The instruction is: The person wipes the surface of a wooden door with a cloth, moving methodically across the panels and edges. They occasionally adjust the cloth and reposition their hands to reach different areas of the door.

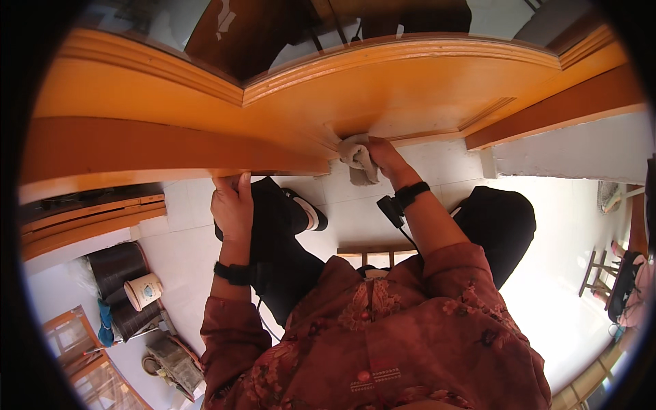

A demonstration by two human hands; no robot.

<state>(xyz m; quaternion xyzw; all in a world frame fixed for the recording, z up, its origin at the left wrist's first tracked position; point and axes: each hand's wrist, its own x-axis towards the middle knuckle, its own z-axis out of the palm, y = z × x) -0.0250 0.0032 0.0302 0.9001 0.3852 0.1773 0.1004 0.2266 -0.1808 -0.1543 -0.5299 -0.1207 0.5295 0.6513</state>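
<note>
A crumpled grey-beige cloth (358, 158) is held in my right hand (387, 157). The cloth rests against the lower part of an orange wooden door (396, 85), by the bottom edge of its panel. My right fingertips are partly hidden behind the cloth. To the left, my left hand (233, 205) is closed on the edge of an orange wooden door frame (137, 147), thumb up against it. Its other fingers are partly out of sight. Glass fills the upper part of the door, with dark reflections in it.
My knees are spread below the door, above a pale tiled floor (195, 256). A low wooden stool (372, 258) shows under me. At the left stand a paper bucket (143, 292) on a dark brown box (117, 268). Another small wooden stool (596, 273) is at the right.
</note>
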